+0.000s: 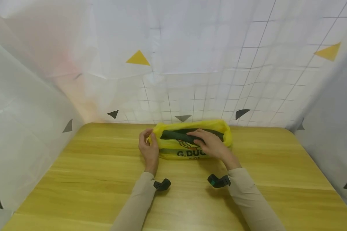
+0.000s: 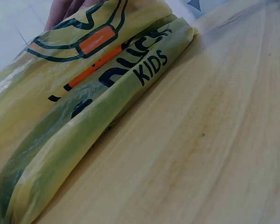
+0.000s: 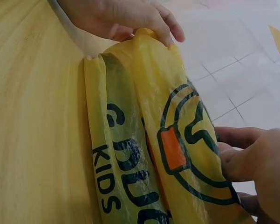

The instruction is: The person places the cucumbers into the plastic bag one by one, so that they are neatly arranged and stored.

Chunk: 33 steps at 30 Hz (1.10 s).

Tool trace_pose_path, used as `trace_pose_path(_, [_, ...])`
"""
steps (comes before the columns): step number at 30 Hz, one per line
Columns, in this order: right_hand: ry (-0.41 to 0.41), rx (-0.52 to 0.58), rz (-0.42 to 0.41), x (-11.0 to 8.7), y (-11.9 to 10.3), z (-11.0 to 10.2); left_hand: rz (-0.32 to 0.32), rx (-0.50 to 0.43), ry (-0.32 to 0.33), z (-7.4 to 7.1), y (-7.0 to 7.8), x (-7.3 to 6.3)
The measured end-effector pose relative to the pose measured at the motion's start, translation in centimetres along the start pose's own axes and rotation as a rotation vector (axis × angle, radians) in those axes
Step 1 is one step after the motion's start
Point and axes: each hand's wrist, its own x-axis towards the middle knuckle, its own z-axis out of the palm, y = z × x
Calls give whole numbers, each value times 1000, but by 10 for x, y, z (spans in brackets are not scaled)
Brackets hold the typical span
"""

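Note:
A yellow plastic bag (image 1: 167, 146) printed "G.DUCK KIDS" lies on its side near the table's back edge, its long mouth spread upward. A dark green cucumber (image 1: 174, 136) lies slantwise in that mouth, with more dark green behind it that I cannot tell apart. My right hand (image 1: 212, 145) reaches over the bag's front rim and grips the cucumber near its right part. At the bag's left end, my left hand (image 1: 149, 150) pinches the rim between thumb and fingers. The right wrist view shows the left hand (image 3: 116, 18) on the bag's end; the bag's front (image 2: 84, 121) fills much of the left wrist view.
The wooden table (image 1: 182, 205) extends in front of the bag and to both sides. A white wall covering (image 1: 191, 48) with grid lines and triangle marks stands right behind the table. A dark wrist device (image 1: 162, 185) sits at the left cuff, another (image 1: 218, 181) at the right.

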Motion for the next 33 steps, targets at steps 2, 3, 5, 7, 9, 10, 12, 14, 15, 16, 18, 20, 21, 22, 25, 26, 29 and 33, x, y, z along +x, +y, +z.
trace_pose_path(2, [-11, -12, -8, 1, 0, 1, 0, -2, 0, 0, 0, 0])
trace_pose_path(3, [-16, -17, -12, 2, 0, 1, 0, -3, -2, 0, 0, -1])
trace_pose_path(5, [-26, -27, -14, 2, -1, 2, -4, -3, -7, -1, -1, 0])
trace_pose_path(7, [-30, -30, -12, 2, -1, 2, -12, -1, -9, 0, -3, 0])
trace_pose_path(9, [-33, -30, -10, 3, -1, 2, -20, -2, -9, 0, -10, 1])
trace_pose_path(10, [-34, -33, -11, 3, -1, 2, -23, -3, -6, 0, -14, 2])
trace_pose_path(12, [-31, -32, -17, 3, -1, 2, -26, -9, 0, 1, -23, 3])
trace_pose_path(14, [-32, -35, -23, 4, -2, 2, -25, -8, 9, 1, -30, 4])
trace_pose_path(15, [-34, -38, -25, 4, -2, 2, -26, -8, 12, 1, -31, 4])
trace_pose_path(16, [-37, -40, -28, 5, -2, 2, -26, -9, 14, 1, -31, 4])
trace_pose_path(18, [-43, -46, -26, 5, -2, 3, -25, -8, 17, 1, -32, 4])
trace_pose_path(20, [-48, -53, -30, 7, -2, 4, -25, -8, 22, 1, -31, 5])
trace_pose_path(21, [-51, -56, -30, 8, -2, 4, -26, -7, 22, 0, -31, 5])
trace_pose_path(22, [-55, -59, -29, 8, -2, 5, -31, -6, 23, 0, -30, 5])
trace_pose_path(25, [-68, -62, -25, 10, -3, 6, -38, 5, 24, 0, -27, 4])
trace_pose_path(26, [-73, -62, -22, 11, -4, 7, -41, 3, 20, 0, -24, 4])
trace_pose_path(29, [-77, -69, -17, 12, -7, 8, -37, -1, 7, 0, -13, 2])
trace_pose_path(33, [-77, -74, -25, 17, -12, 10, -22, -15, -5, 0, -3, 1])
